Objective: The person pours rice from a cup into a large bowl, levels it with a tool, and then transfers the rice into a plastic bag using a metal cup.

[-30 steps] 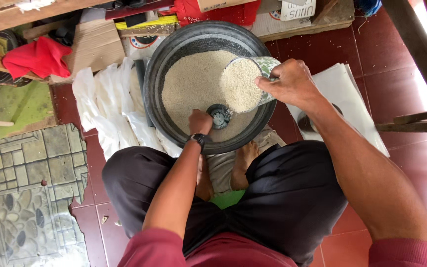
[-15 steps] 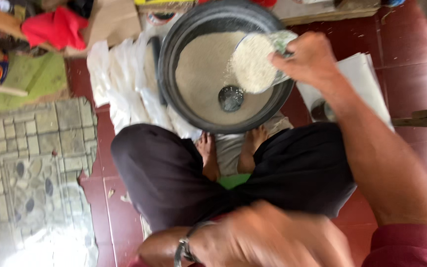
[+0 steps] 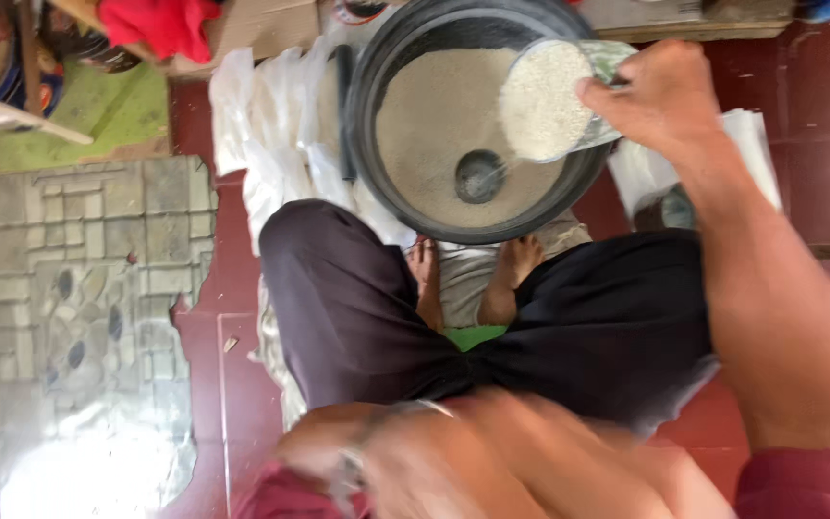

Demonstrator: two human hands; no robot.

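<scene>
overhead, right hand (image 3: 660, 96) gripping grain-filled cup (image 3: 549, 101), above dark basin (image 3: 381, 154)

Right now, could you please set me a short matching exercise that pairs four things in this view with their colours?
Things:
1. basin
2. cloth bundle
3. container in the right hand, filled with grain
4. patterned mat

Colours:
a. grey
b. red
c. black
d. whitish

Pairs: 1-c, 2-b, 3-d, 4-a
</scene>
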